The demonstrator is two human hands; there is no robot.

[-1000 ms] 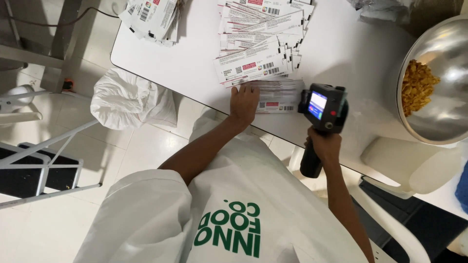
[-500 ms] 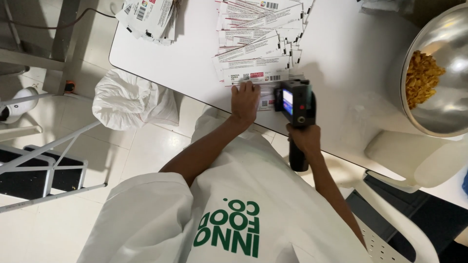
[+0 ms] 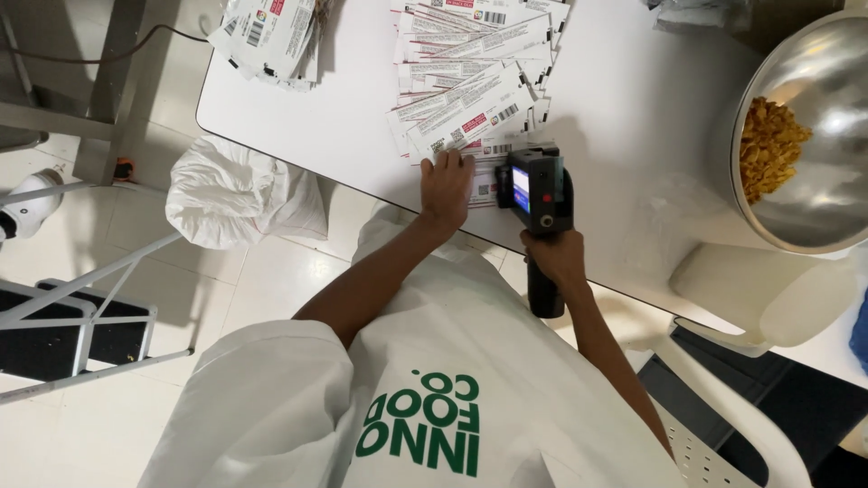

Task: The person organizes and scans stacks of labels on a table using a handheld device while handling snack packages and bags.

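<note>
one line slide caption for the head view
Left hand pins a printed label on the white table while the right hand holds a black handheld device over it.

White table (image 3: 615, 99): printed label sheets (image 3: 470, 86), second stack (image 3: 267, 36), steel bowl (image 3: 814, 172).

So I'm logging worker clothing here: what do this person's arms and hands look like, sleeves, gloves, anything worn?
Both hands, left hand and right hand, are bare: no gloves, rings or watch visible. Forearms are uncovered. A white short-sleeved shirt with green lettering covers the upper arms.
</note>
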